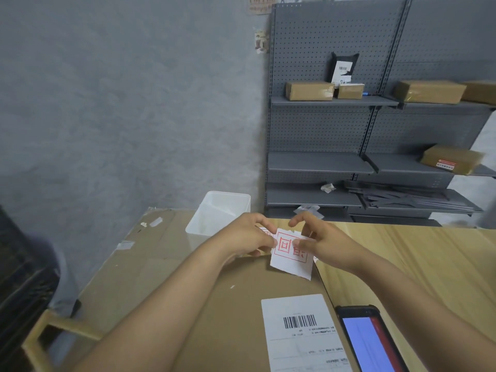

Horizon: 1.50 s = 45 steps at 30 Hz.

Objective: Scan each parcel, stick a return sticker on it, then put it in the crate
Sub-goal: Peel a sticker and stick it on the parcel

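Observation:
A large flat cardboard parcel [236,318] lies in front of me, with a white barcode label [298,331] at its near right. Above the parcel's far edge I hold a white return sticker [288,257] printed with red characters. My left hand [249,237] pinches the sticker's left edge. My right hand [322,240] pinches its right side, thumb on the printed face. A handheld scanner [373,342] with a lit blue screen lies on the wooden table by the parcel's right edge.
A translucent white plastic bin [217,216] stands beyond the parcel. Grey shelving [335,162] at the back right holds several taped cardboard boxes. A wooden table [416,259] extends right. A dark object sits at the left edge, a wooden frame [48,334] below.

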Tool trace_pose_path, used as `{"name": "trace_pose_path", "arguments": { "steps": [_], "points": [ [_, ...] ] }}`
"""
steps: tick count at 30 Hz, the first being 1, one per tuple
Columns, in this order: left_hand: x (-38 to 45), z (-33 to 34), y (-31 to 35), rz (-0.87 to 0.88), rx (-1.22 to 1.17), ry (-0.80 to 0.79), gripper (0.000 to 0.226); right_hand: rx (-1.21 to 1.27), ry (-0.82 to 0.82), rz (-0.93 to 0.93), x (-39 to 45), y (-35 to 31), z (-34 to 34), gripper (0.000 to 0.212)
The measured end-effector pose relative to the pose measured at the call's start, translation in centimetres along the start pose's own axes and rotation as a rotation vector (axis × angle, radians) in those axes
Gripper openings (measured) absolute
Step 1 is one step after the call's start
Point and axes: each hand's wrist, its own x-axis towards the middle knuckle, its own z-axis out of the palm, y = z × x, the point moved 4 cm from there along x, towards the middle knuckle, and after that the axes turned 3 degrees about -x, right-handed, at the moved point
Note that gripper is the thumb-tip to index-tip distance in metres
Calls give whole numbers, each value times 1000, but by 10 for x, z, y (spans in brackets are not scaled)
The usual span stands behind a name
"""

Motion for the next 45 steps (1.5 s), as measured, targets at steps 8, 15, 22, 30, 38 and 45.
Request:
{"name": "trace_pose_path", "arguments": {
  "steps": [8,15,22,30,38,45],
  "points": [
    [2,9,-8,-145,-28,52,31,170,-15,139,3,20,-6,39],
    [0,11,-8,-87,265,116,39,3,-19,93,8,18,6,39],
    [-12,22,7,81,745,212,45,-233,51,15,4,9,8,38],
    [-25,46,16,250,936,153,23,-386,79,-149,-18,-15,11,21],
    [-38,33,5,274,983,184,27,-386,124,19,-40,-16,13,23],
    [-70,-23,-21,131,884,233,11,-275,202,301,-83,4,10,34]
  ]
}}
